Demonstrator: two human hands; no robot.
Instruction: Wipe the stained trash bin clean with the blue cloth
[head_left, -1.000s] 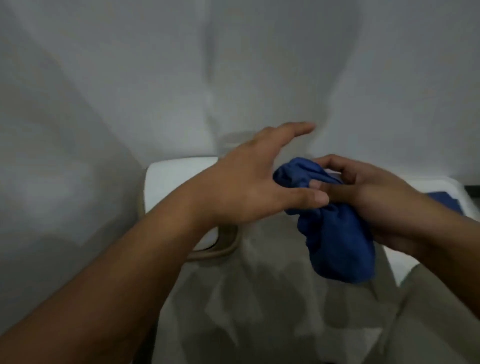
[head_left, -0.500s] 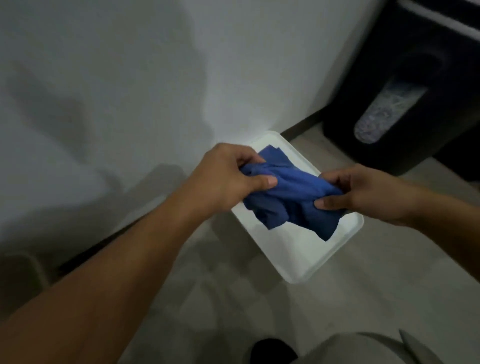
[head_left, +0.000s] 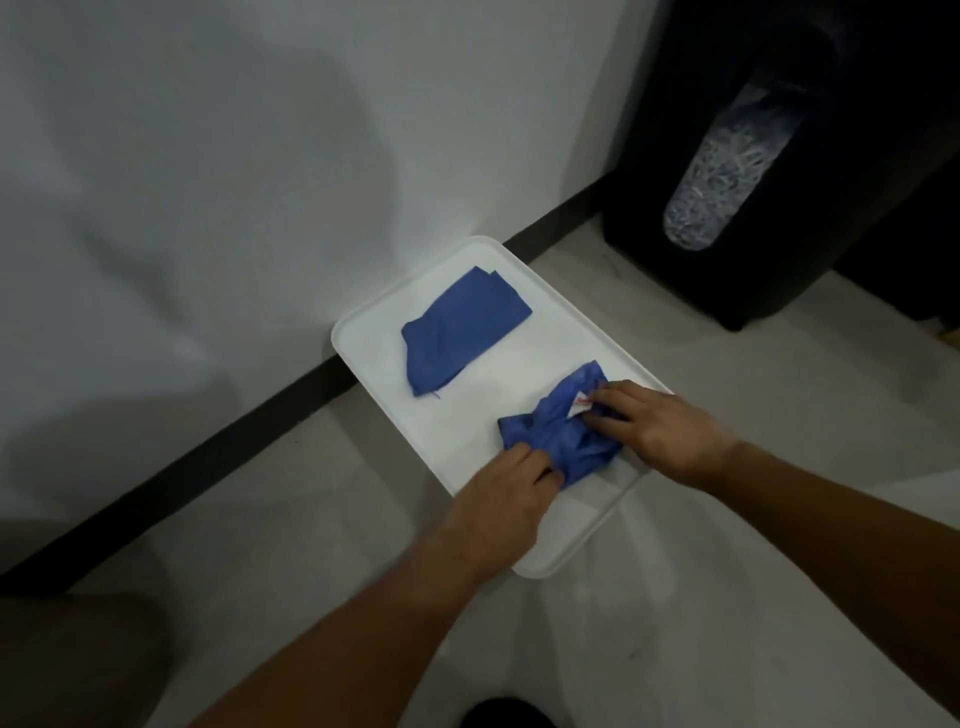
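Both hands are down on the crumpled blue cloth (head_left: 563, 434), which half a second ago they held bunched in the air above the white tray (head_left: 374, 332); now it lies on the tray's near right part. The left hand (head_left: 501, 499) pinches the cloth's near end with fingers closed on the fabric, and the right hand (head_left: 660, 423) presses fingertips onto its far right edge, beside a small white tag (head_left: 581, 408). The hands sit close together, with only the cloth between them. Setting it down suggests it is being laid aside or refolded rather than carried to the bin, so wiping looks either finished or not yet begun; I cannot tell which. The cloth's long axis runs diagonally, from near left at the left hand toward far right by the tray's right rim. A second blue cloth (head_left: 465, 332), flatter and folded, lies apart on the tray's far half with a similar slant. The tray rests on the pale floor against the white wall (head_left: 234, 182). A dark bin (head_left: 753, 166) with a clear window stands far right, well apart from the hands.
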